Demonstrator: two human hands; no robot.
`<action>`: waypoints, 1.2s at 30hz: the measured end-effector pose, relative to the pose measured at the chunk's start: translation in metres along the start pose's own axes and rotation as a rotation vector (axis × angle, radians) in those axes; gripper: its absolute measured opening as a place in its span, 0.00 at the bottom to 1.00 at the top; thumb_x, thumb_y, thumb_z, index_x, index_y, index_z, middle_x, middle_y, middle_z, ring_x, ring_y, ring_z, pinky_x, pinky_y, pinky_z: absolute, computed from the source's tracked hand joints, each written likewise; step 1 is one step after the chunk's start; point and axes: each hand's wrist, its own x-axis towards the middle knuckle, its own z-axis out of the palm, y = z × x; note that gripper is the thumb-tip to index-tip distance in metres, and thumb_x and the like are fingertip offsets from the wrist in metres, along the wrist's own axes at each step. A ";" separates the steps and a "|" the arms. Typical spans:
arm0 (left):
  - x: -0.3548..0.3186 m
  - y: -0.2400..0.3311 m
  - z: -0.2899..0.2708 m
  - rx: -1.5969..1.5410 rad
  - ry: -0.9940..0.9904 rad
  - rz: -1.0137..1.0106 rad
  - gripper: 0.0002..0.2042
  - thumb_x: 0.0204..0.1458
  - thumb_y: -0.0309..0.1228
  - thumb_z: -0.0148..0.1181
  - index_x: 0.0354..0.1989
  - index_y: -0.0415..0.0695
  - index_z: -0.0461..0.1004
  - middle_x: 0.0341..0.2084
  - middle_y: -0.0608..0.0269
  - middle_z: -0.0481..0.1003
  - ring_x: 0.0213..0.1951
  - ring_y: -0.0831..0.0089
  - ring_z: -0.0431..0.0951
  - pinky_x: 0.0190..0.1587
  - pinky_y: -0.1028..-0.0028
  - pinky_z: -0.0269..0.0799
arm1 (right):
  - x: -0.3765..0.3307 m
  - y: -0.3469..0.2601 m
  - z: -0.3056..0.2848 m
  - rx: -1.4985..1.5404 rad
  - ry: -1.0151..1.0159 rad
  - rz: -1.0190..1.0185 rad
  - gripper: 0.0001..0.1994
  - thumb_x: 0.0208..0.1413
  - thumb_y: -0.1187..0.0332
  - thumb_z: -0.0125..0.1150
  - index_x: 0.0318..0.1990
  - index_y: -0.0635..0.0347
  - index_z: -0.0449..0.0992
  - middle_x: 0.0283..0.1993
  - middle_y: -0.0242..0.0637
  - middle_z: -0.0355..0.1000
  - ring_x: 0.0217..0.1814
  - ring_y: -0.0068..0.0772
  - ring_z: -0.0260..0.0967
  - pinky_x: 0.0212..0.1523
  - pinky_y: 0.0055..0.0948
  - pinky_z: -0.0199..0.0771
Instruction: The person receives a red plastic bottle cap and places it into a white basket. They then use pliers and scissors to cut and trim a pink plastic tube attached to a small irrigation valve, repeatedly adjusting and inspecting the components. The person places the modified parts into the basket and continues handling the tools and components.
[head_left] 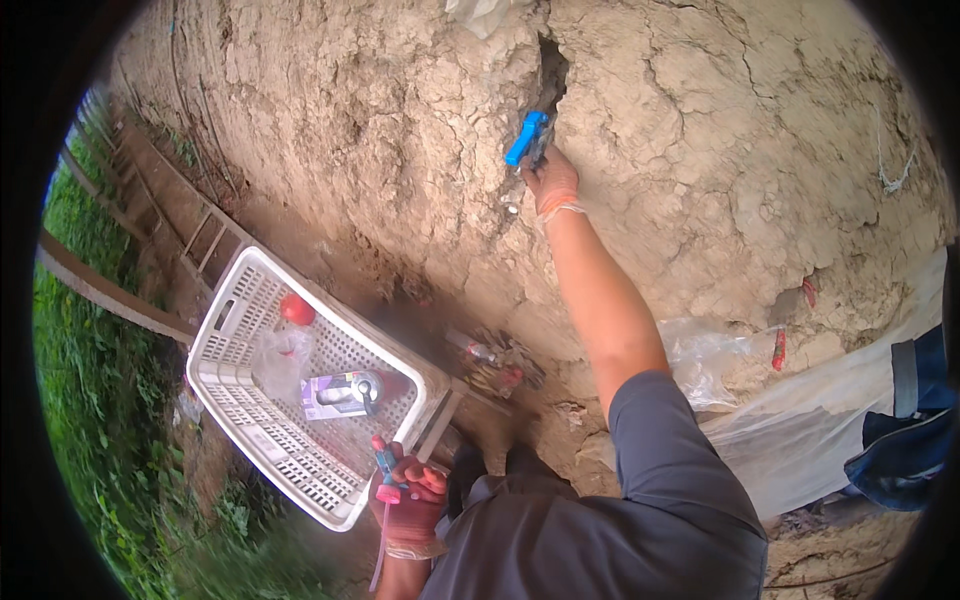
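The right hand (553, 183) is reaching up and gripping a blue-handled tool (527, 138), closed tight around it, with the working end going into the dark crack (552, 70) near the top of the dry mud wall (760, 150). I can't tell what kind of tip it has since it's buried in the gap. If you ask me, doing this well is mostly about keeping the tool lined up with the crack and working gently, because that crust is looking flaky and big chunks would probably be breaking loose otherwise. The left hand (410, 495) is hanging low and near, closed around some small pink and blue things (385, 470) with a thin stick trailing down; what they are exactly I can't make out. Just left of that hand a white plastic basket (225, 390) is sitting tilted on a wooden frame (215, 235), holding a red ball (297, 309), a clear bag (280, 355) and a small boxed item (340, 392). Between basket and wall some scraps (495, 362) are lying in the dirt. Over on the right a clear plastic sheet (705, 355) and pale fabric (850, 400) are draping at the wall's foot, with something dark blue (915, 420) at the edge. Green weeds (90, 400) are growing along the far left.
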 end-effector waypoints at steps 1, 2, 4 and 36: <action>0.000 0.005 0.000 -0.007 0.006 0.002 0.17 0.68 0.33 0.48 0.60 0.56 0.79 0.34 0.68 0.79 0.39 0.71 0.79 0.57 0.57 0.74 | 0.000 0.000 0.010 0.700 0.040 0.291 0.07 0.56 0.70 0.67 0.40 0.59 0.80 0.34 0.31 0.75 0.42 0.36 0.77 0.48 0.33 0.77; 0.001 0.009 0.000 -0.006 0.023 0.004 0.16 0.68 0.34 0.47 0.58 0.54 0.79 0.32 0.70 0.79 0.39 0.72 0.79 0.56 0.57 0.74 | -0.006 0.005 0.014 0.514 0.020 0.104 0.11 0.57 0.66 0.67 0.44 0.62 0.81 0.37 0.33 0.78 0.43 0.37 0.78 0.51 0.33 0.76; 0.006 0.015 0.000 0.014 0.017 -0.006 0.16 0.68 0.34 0.47 0.59 0.56 0.80 0.33 0.70 0.79 0.39 0.72 0.78 0.57 0.57 0.74 | -0.011 0.016 0.015 0.106 0.077 -0.216 0.15 0.58 0.64 0.67 0.48 0.65 0.81 0.42 0.36 0.81 0.45 0.38 0.78 0.55 0.34 0.75; 0.069 0.009 0.009 0.356 0.052 -0.305 0.11 0.71 0.33 0.45 0.53 0.43 0.71 0.32 0.63 0.74 0.22 0.79 0.73 0.19 0.79 0.66 | -0.350 0.006 -0.015 -0.104 -0.991 0.607 0.25 0.60 0.55 0.69 0.59 0.61 0.77 0.54 0.34 0.78 0.47 0.26 0.73 0.54 0.27 0.73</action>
